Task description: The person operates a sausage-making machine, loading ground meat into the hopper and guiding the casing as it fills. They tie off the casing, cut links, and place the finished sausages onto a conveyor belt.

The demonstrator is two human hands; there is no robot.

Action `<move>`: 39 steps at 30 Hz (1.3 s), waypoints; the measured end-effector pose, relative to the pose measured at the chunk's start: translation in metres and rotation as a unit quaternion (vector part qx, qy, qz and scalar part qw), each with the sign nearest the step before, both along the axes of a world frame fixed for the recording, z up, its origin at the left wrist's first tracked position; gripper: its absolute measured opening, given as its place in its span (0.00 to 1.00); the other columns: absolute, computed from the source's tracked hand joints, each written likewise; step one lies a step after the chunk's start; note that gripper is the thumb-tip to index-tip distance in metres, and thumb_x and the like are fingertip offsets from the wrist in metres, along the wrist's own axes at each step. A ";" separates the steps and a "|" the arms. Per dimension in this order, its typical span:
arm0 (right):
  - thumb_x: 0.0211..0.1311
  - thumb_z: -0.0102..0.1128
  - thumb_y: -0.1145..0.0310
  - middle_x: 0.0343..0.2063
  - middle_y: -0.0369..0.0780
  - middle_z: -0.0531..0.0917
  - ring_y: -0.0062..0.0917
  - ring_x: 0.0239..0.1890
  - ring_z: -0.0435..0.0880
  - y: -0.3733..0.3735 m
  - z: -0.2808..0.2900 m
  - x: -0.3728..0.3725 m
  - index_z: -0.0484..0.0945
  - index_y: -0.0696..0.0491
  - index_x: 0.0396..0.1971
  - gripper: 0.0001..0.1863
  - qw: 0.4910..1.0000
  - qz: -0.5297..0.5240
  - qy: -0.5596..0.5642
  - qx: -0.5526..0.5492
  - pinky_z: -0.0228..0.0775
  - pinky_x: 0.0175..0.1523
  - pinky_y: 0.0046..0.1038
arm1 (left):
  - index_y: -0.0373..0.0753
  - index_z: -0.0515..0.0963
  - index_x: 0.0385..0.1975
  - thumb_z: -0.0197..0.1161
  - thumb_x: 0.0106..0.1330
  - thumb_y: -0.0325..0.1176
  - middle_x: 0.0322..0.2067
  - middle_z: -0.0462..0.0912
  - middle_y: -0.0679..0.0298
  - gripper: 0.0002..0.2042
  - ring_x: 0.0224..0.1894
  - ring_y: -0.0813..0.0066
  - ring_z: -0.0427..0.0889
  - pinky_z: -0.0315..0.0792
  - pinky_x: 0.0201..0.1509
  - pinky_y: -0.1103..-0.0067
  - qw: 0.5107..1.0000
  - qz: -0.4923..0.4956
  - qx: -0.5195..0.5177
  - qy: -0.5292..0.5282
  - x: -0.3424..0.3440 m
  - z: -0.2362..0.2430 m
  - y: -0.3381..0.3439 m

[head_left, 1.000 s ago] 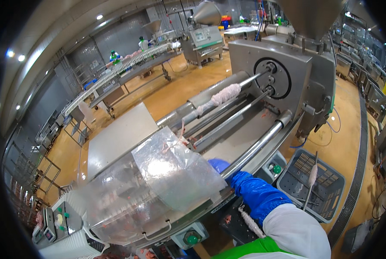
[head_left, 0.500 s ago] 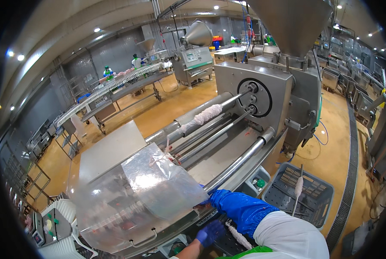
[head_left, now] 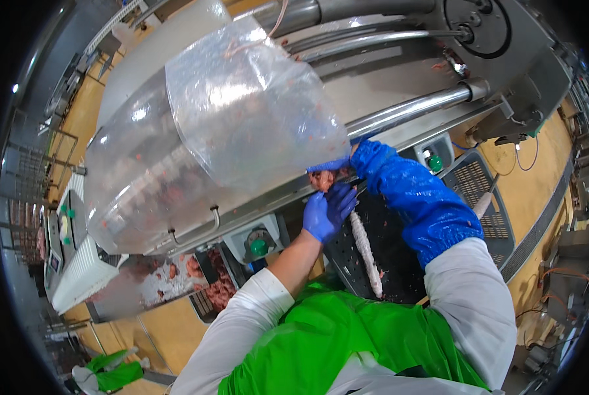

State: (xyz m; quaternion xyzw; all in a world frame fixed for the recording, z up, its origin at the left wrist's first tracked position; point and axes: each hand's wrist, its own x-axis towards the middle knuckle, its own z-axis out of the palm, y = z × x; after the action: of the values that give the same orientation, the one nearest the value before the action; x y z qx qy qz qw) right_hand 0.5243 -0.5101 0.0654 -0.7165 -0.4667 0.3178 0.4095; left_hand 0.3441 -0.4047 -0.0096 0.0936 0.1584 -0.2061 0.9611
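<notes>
My left hand [head_left: 327, 212], in a blue-purple glove, reaches up just below the clear plastic sheet [head_left: 268, 105]. Its fingers are stretched out beside a lump of pinkish raw meat [head_left: 322, 179]. A blue sleeve covers my right forearm [head_left: 413, 204]. Only a strip of blue glove, which looks like part of my right hand [head_left: 332, 164], shows at the sheet's lower edge above the meat; its fingers are hidden. Under my hands, a wrinkled white casing stick [head_left: 365, 253] lies in a black perforated crate [head_left: 403, 263].
A clear curved cover [head_left: 143, 164] with a handle [head_left: 215, 217] spans the machine at left. Steel tubes [head_left: 413, 108] run to the right. Nearby are a grey crate [head_left: 492, 217], a green button [head_left: 259, 247] and a crate of meat [head_left: 220, 289]. Another person in green [head_left: 113, 370] is at lower left.
The view has tipped down toward my hands. My left hand has moved up to the meat at the sheet's edge. My right arm still reaches to the sheet.
</notes>
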 end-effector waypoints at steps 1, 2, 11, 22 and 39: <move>0.63 0.61 0.51 0.44 0.43 0.83 0.32 0.46 0.80 0.000 -0.007 0.009 0.77 0.51 0.52 0.24 0.999 0.010 -0.047 0.027 0.71 0.57 0.35 | 0.33 0.64 0.62 0.36 0.73 0.43 0.64 0.67 0.51 0.25 0.68 0.51 0.63 0.58 0.71 0.60 0.999 0.012 -0.016 0.038 0.003 0.006 -0.002; 0.63 0.60 0.50 0.44 0.43 0.83 0.33 0.46 0.80 -0.008 -0.054 0.030 0.76 0.51 0.52 0.25 0.990 0.044 -0.098 0.089 0.73 0.56 0.36 | 0.33 0.64 0.62 0.36 0.73 0.44 0.63 0.67 0.50 0.25 0.68 0.50 0.63 0.58 0.72 0.60 0.999 0.001 -0.027 0.020 0.008 0.004 -0.004; 0.56 0.58 0.61 0.34 0.46 0.81 0.44 0.37 0.81 -0.018 -0.001 -0.059 0.78 0.53 0.39 0.14 0.971 -0.018 -0.225 0.076 0.74 0.43 0.41 | 0.41 0.70 0.55 0.38 0.72 0.41 0.51 0.76 0.57 0.19 0.53 0.63 0.77 0.71 0.59 0.62 0.995 0.076 -0.063 -0.026 0.006 -0.002 -0.008; 0.47 0.67 0.74 0.40 0.41 0.82 0.38 0.44 0.81 0.000 0.008 -0.184 0.79 0.52 0.34 0.11 0.936 -0.101 -0.277 0.192 0.71 0.53 0.41 | 0.33 0.71 0.51 0.42 0.72 0.40 0.44 0.79 0.54 0.18 0.46 0.66 0.81 0.76 0.54 0.71 0.985 -0.053 -0.160 -0.024 -0.046 0.014 0.034; 0.46 0.58 0.88 0.34 0.42 0.78 0.30 0.34 0.78 0.130 0.068 -0.272 0.81 0.54 0.42 0.21 0.949 -0.048 -0.251 0.185 0.70 0.37 0.26 | 0.34 0.67 0.61 0.48 0.67 0.48 0.61 0.70 0.48 0.28 0.61 0.50 0.72 0.71 0.60 0.54 0.978 0.162 0.127 0.016 -0.388 0.013 0.301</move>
State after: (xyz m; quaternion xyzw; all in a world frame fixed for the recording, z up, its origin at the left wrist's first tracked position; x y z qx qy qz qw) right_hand 0.2521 -0.3799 0.1334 -0.7066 -0.5697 0.0158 0.4195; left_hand -0.0437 -0.1040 0.0034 0.1850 0.2120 -0.0272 0.9592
